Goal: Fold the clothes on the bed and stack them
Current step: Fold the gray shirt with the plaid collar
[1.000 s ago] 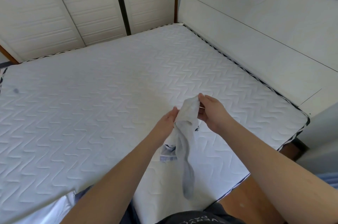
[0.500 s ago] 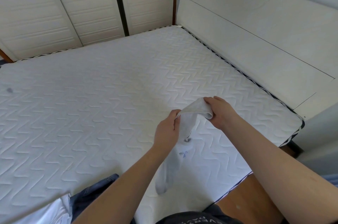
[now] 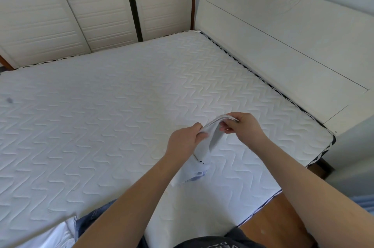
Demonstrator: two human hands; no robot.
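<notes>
Head view, the only 1: left hand (image 3: 185, 139) and right hand (image 3: 243, 127) raised together above the near right part of the bed (image 3: 105, 126), both closed in a pinch on the top edge of a small white sock-like garment (image 3: 206, 146). Left fingers curled over 1 end of that edge, right thumb and fingertips nipping the other end, the edge stretched as a short band between the 2 hands. Rest of the garment hanging down and toward the wearer from that band, long axis running from the hands down to a bunched lower end with a bluish mark, just above the mattress and possibly brushing it; contact not certain. Both hands about equally near the cloth, the hanging length lying closer to the left wrist, below and between the forearms. Likely step: opening or straightening the piece before a fold, so the next move would turn on that downward hang, with the free end below the grip and clear mattress beyond for laying it flat.

At the bottom left edge, blue denim clothing (image 3: 91, 215) and a white garment (image 3: 50, 235) on the bed, both cut off by the frame and partly covered by the left forearm. Exact kind of the held piece hard to tell. No folded stack in sight.
</notes>
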